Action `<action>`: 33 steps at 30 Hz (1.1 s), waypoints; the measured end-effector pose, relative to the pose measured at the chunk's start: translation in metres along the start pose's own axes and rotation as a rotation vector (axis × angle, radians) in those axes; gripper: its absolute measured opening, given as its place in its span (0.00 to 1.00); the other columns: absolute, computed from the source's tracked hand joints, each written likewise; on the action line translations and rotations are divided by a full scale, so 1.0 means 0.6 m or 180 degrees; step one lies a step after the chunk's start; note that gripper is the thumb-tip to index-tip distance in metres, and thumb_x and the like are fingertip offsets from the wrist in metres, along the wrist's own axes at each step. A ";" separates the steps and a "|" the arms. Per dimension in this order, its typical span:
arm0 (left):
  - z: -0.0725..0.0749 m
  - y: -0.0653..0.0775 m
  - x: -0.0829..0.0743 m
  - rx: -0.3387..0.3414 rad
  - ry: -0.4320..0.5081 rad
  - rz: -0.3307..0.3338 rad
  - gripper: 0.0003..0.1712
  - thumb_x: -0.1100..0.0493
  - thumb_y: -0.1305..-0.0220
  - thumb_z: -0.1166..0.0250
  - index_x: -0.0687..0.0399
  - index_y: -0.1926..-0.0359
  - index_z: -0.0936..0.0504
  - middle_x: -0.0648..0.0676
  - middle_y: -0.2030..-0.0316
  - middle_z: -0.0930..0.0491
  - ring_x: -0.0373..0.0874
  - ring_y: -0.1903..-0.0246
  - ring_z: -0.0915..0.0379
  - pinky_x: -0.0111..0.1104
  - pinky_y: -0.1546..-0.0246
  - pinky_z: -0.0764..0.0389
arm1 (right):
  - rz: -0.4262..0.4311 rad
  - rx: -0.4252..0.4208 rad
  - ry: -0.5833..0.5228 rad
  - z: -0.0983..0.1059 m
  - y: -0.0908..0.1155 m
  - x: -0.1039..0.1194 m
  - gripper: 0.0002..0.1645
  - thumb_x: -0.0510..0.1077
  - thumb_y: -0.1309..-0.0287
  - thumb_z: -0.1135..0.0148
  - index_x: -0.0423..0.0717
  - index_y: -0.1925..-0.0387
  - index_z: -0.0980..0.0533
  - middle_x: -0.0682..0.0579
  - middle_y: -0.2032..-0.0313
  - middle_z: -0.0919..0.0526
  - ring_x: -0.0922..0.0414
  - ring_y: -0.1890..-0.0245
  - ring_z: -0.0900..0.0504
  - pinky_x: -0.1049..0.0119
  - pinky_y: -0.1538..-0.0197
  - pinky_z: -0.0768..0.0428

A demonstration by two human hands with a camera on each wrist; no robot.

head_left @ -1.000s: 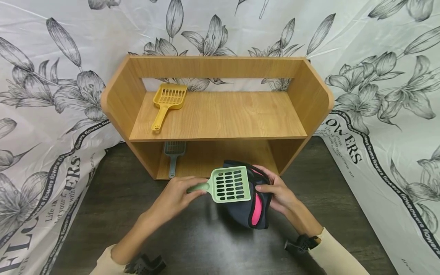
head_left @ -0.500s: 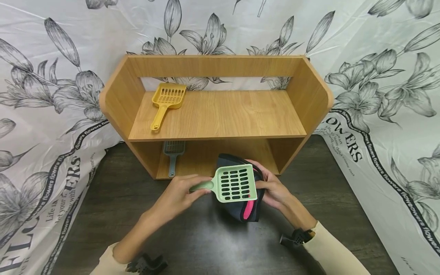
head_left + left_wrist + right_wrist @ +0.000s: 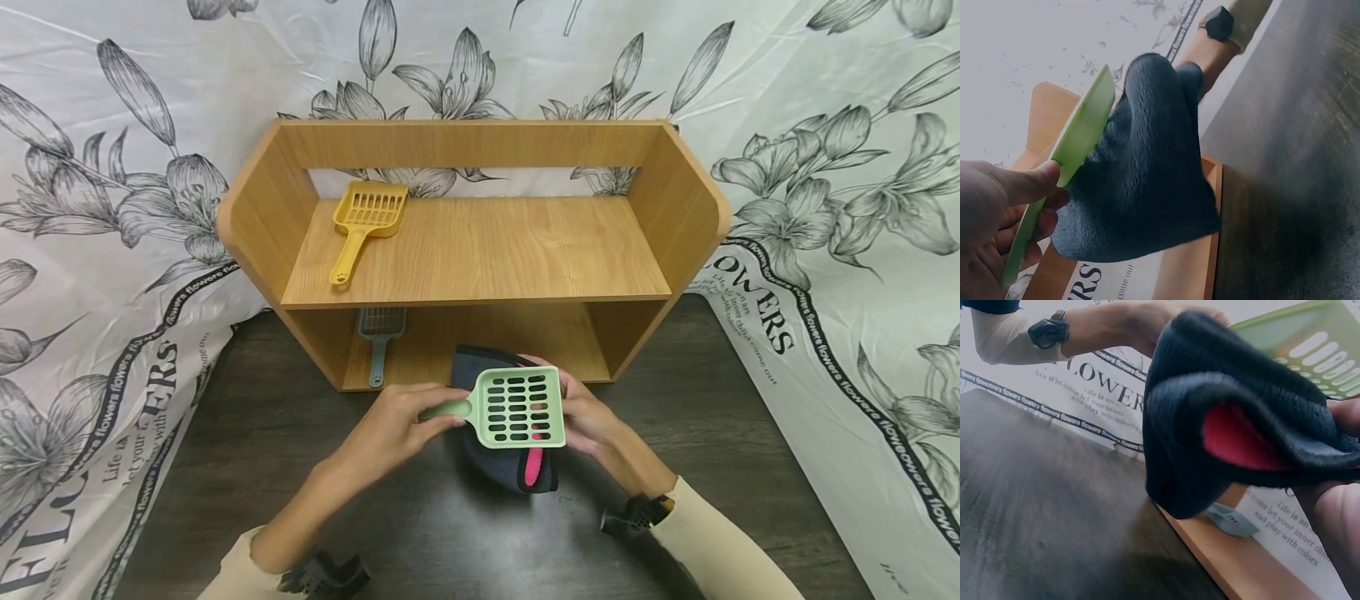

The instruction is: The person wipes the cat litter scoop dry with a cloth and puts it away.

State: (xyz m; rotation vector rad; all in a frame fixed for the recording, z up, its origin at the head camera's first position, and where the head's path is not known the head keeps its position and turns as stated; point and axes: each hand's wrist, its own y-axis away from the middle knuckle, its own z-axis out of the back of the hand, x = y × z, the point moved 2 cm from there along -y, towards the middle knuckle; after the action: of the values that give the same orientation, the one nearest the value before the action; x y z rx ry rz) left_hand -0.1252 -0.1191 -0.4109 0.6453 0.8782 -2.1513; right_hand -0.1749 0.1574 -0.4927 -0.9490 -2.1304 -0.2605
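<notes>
My left hand (image 3: 401, 421) pinches the handle of a pale green slotted litter scoop (image 3: 482, 408) between thumb and fingers. The scoop's slotted face is turned up toward the head camera. Behind it, a dark blue-grey fabric piece (image 3: 487, 471) with black edging and a pink lining (image 3: 533, 468) is gripped at its right side by my right hand (image 3: 588, 417). In the left wrist view the fabric (image 3: 1147, 156) hangs folded beside the upright scoop (image 3: 1079, 140). The right wrist view looks into its fold, where the pink inside (image 3: 1241, 440) shows. The scoop hides part of the right hand's fingers.
A two-level wooden shelf (image 3: 495, 258) stands behind the hands on a dark table (image 3: 255, 467). On its upper board lies a yellow scoop (image 3: 365, 232) at the left. A grey-blue scoop (image 3: 379, 333) lies on the lower level. Flower-printed sheets surround the table.
The fabric and my right hand have shifted left, further behind the green scoop. The left hand and scoop have edged slightly right. Less of the pink lining shows.
</notes>
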 end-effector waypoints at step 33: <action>0.016 0.023 0.044 0.0223 -0.0621 0.0370 0.19 0.63 0.39 0.22 0.60 0.47 0.10 0.55 0.51 0.10 0.44 0.58 0.12 0.37 0.60 0.14 | 0.0867 -0.0811 0.2803 -0.065 0.063 0.152 0.35 0.20 0.38 0.35 0.36 0.31 0.26 0.48 0.42 0.16 0.56 0.50 0.13 0.63 0.52 0.12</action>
State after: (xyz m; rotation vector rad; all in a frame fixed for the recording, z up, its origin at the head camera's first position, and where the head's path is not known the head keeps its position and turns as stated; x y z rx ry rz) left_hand -0.1325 -0.1447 -0.4275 0.4980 0.6481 -2.1059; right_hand -0.1645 0.2157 -0.4050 -1.0042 -1.1689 -0.6790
